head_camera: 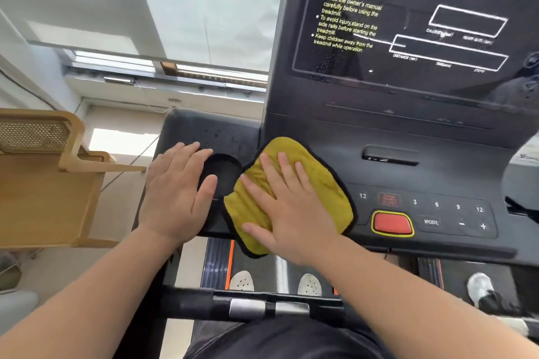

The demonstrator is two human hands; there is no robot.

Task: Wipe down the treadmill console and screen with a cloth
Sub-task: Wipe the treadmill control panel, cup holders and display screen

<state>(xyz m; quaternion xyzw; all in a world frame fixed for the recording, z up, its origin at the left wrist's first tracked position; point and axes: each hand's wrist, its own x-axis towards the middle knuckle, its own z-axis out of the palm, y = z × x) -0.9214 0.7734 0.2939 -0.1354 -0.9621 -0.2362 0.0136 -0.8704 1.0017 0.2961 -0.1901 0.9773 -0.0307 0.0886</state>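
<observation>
A yellow cloth [329, 183] with a black edge lies flat on the left part of the black treadmill console [437, 154]. My right hand [288, 210] presses on the cloth, palm down and fingers spread. My left hand [178, 192] rests flat on the console's left wing, beside a round cup holder [226, 175], holding nothing. The dark screen [408, 23] rises above, with yellow CAUTION text and white outlined boxes; small droplets speckle its lower left.
A red stop button [392, 223], number keys and a MODE key sit right of the cloth. A wooden cabinet [43, 183] stands to the left. Below are a handlebar [262, 306], the belt and white shoes [242, 281].
</observation>
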